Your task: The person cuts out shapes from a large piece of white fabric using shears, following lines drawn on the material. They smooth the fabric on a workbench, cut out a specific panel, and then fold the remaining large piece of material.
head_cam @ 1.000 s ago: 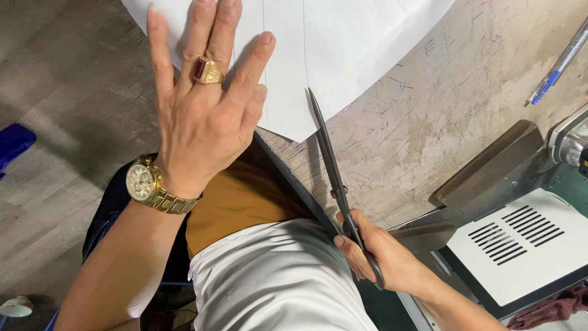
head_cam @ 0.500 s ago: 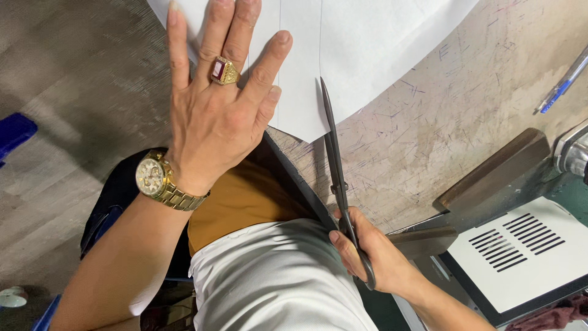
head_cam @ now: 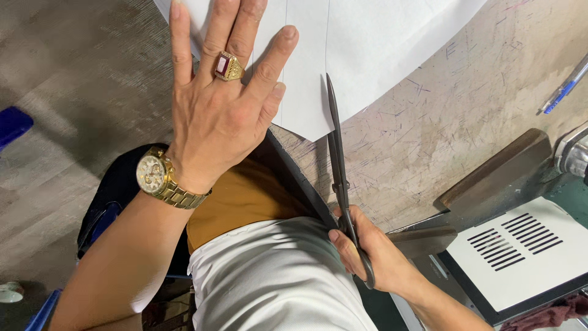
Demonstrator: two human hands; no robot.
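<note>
My left hand [head_cam: 223, 104], with a gold ring and a gold wristwatch, lies flat with spread fingers on the near corner of a white paper sheet [head_cam: 373, 43] that hangs over the worktable's edge. My right hand [head_cam: 370, 257] grips the handles of long dark scissors [head_cam: 337, 165]. The blades point away from me and their tips lie on the paper's near edge, beside a thin pencil line drawn on the sheet.
The scratched grey worktable [head_cam: 465, 116] fills the right side. A blue pen [head_cam: 566, 86] lies at its far right. A dark wedge-shaped block [head_cam: 496, 175] and a white vented machine [head_cam: 520, 251] stand near my right arm. Wooden floor [head_cam: 67, 122] lies to the left.
The scissors have slid forward along the table, so the blade tips now lie on the paper's near edge. My left hand stays pressed flat on the sheet.
</note>
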